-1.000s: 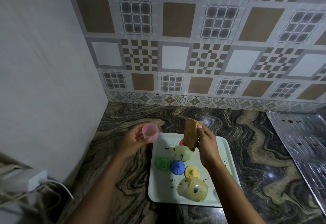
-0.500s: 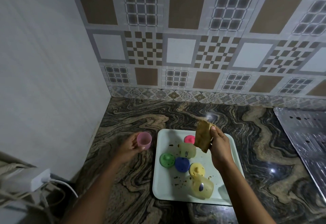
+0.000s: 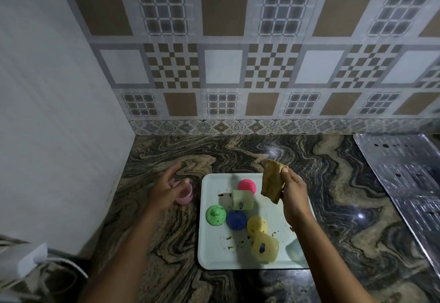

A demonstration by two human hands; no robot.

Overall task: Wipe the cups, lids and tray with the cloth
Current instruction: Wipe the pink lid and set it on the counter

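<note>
Head view: the pink cup (image 3: 184,194), held up a second ago by the left hand (image 3: 166,190), now stands on the marbled surface (image 3: 338,183) just left of the tray (image 3: 214,255). That hand's fingers are spreading off it, released. The right hand (image 3: 295,199) pinches the brown cloth (image 3: 272,183) above the tray's upper right corner. Judging by this, one cup is done; the clear cup (image 3: 241,199), yellowish cup (image 3: 265,248), four lids (image 3: 236,219) and crumb-flecked tray remain.

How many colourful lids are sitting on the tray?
4. The pink lid is at the far middle of the tray, the green lid on the left, the blue lid beside it, the yellow lid right of the blue. Others may hide under the cups.
</note>
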